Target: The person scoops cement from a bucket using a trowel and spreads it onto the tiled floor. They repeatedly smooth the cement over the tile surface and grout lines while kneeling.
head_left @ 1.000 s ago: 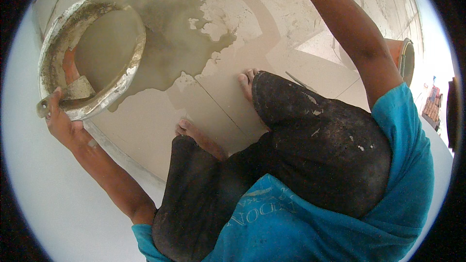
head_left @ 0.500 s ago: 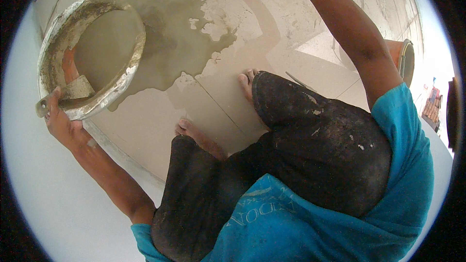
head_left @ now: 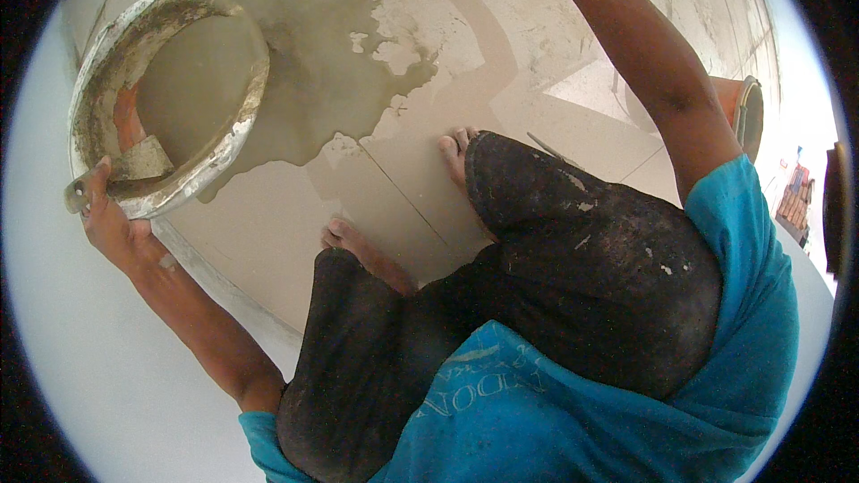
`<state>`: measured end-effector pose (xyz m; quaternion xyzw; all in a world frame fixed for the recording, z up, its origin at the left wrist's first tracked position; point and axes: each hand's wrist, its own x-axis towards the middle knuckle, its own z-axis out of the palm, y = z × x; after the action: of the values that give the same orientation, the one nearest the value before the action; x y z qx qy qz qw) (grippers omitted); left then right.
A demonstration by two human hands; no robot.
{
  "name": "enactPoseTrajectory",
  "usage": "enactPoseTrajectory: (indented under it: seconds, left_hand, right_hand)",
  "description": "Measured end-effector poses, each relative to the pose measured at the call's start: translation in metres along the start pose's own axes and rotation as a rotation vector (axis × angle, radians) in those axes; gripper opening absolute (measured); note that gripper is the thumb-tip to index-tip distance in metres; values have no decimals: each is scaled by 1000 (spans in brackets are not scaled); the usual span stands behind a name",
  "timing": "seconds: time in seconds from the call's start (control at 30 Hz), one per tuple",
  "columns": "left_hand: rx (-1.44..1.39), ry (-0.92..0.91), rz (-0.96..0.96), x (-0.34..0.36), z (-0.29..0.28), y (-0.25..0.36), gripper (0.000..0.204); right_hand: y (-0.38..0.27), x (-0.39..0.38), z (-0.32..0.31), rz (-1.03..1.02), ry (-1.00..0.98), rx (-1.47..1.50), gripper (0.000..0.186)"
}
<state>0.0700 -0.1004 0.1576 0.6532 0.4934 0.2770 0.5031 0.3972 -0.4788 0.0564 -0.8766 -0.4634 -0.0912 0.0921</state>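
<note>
A round bucket (head_left: 243, 130) with a whitish, crusted rim is tipped over the floor at the upper left. Grey, runny slurry (head_left: 192, 80) fills much of it. My left hand (head_left: 112, 224) is closed at the near side of the rim, holding the bucket. That same hand also pins what looks like a scraper; its flat, coated blade (head_left: 146, 161) lies inside the rim and a holed end (head_left: 75, 198) sticks out past my fingers. My right forearm (head_left: 626, 27) reaches up beyond the top edge, so the right hand is out of view.
A wide grey slurry puddle (head_left: 313, 98) covers the tiled floor (head_left: 268, 206) beside the bucket. My bare feet (head_left: 367, 255) rest on the tiles. An orange bucket (head_left: 747, 112) stands at the right. A pale wall (head_left: 116, 349) runs along the left.
Almost nothing differs. The bucket has shifted up very slightly in my left hand, and my right arm keeps its place.
</note>
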Motion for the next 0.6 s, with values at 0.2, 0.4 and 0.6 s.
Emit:
enactPoseTrajectory:
  seconds: [0.2, 0.4, 0.6]
  left_hand:
    - [260, -278, 565, 29, -34, -38, 88]
    - [278, -303, 606, 30, -35, -40, 98]
    - [13, -149, 284, 6, -14, -11, 50]
  right_hand:
    - [0, 2, 0, -2, -4, 19, 24]
    - [-5, 0, -5, 28, -2, 62, 24]
    - [-2, 0, -2, 4, 27, 50, 25]
